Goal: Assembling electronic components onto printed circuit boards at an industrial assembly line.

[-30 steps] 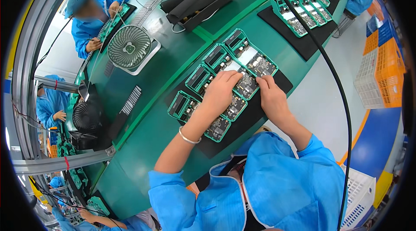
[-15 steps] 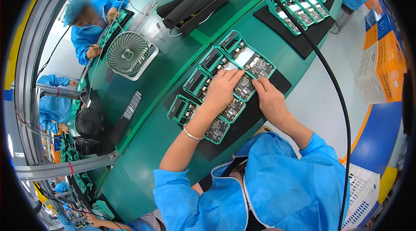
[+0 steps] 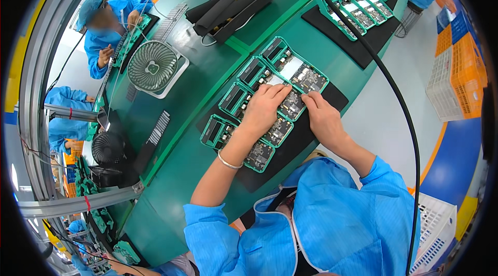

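Observation:
Several green device housings with exposed circuit boards lie side by side on a black mat (image 3: 334, 101) in front of me. My left hand (image 3: 263, 109) reaches over the row, its bent fingers pressed together on the upper part of the second housing from the right (image 3: 293, 106). At that housing's right edge, my right hand (image 3: 326, 123) has its thumb and fingers closed together. Whatever lies under the fingertips is hidden. Beyond them is the rightmost housing (image 3: 309, 79), with a white panel beside its board. My left forearm partly covers the leftmost housing (image 3: 211, 132).
A black cable (image 3: 386, 68) hangs across the right side. Further off on the green table are a white fan (image 3: 153, 66), a black box of dark strips (image 3: 233, 6) and more housings (image 3: 345, 17) on another mat. Co-workers in blue sit across and beyond. Crates (image 3: 454, 84) stand at right.
My hands stay at the same housing with almost no movement. Across the table, a co-worker's hand has lifted slightly from the work there.

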The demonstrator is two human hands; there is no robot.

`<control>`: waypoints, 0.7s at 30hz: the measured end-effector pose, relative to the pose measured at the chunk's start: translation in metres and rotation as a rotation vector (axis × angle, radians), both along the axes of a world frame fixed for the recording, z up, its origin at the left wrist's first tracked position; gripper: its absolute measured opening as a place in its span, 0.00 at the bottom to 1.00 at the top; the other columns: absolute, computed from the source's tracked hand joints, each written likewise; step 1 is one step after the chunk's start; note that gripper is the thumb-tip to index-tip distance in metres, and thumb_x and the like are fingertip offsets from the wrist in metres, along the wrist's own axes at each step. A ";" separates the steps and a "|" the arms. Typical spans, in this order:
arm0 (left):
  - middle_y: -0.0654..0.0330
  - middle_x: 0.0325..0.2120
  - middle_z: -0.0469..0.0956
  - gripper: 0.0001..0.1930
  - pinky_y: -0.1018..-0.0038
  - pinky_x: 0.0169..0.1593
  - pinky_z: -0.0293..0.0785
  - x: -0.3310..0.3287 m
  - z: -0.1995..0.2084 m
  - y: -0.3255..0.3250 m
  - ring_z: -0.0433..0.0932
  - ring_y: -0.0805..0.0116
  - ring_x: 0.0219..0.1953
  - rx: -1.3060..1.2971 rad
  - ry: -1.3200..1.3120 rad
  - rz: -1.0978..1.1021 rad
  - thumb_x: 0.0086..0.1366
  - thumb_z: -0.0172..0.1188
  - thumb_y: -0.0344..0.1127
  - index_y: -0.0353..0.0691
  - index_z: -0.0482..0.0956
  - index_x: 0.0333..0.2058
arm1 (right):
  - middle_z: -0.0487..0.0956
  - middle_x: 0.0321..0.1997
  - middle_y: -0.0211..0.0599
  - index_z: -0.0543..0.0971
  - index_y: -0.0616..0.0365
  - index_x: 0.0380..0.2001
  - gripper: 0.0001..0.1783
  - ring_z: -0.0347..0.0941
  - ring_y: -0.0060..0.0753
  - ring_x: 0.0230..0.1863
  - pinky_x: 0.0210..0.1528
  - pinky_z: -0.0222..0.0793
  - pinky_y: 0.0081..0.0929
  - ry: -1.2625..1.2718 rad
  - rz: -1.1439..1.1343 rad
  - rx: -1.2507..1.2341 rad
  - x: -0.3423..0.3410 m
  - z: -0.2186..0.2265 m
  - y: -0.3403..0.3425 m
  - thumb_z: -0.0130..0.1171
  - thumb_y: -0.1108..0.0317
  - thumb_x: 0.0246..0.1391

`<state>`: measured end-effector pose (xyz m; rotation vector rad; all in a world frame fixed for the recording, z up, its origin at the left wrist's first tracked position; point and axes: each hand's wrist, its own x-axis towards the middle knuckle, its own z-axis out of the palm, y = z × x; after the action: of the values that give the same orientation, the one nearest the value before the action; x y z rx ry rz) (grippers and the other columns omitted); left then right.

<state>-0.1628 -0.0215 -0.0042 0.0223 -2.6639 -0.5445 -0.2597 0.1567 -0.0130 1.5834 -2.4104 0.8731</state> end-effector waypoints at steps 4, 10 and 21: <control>0.57 0.43 0.77 0.21 0.66 0.50 0.72 -0.002 -0.002 -0.001 0.73 0.57 0.44 -0.008 0.004 0.009 0.52 0.52 0.20 0.37 0.77 0.47 | 0.72 0.45 0.40 0.72 0.61 0.46 0.20 0.76 0.39 0.41 0.41 0.74 0.32 0.001 -0.005 -0.003 0.000 -0.002 0.000 0.53 0.80 0.47; 0.58 0.43 0.77 0.20 0.67 0.48 0.73 -0.001 -0.003 -0.002 0.73 0.58 0.43 -0.037 -0.001 -0.027 0.52 0.52 0.21 0.36 0.77 0.46 | 0.72 0.45 0.41 0.72 0.62 0.45 0.19 0.76 0.41 0.39 0.38 0.74 0.33 -0.086 -0.025 -0.001 -0.001 0.003 0.009 0.54 0.81 0.47; 0.62 0.46 0.74 0.21 0.69 0.46 0.75 -0.002 0.005 -0.007 0.72 0.62 0.42 -0.209 -0.081 -0.080 0.52 0.54 0.24 0.39 0.75 0.48 | 0.72 0.42 0.41 0.73 0.62 0.43 0.16 0.76 0.43 0.37 0.36 0.74 0.35 -0.117 0.001 -0.032 -0.009 0.001 0.010 0.53 0.81 0.49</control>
<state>-0.1652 -0.0286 0.0011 -0.1263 -2.7971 -0.2925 -0.2686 0.1670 -0.0123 1.5646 -2.4592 1.0268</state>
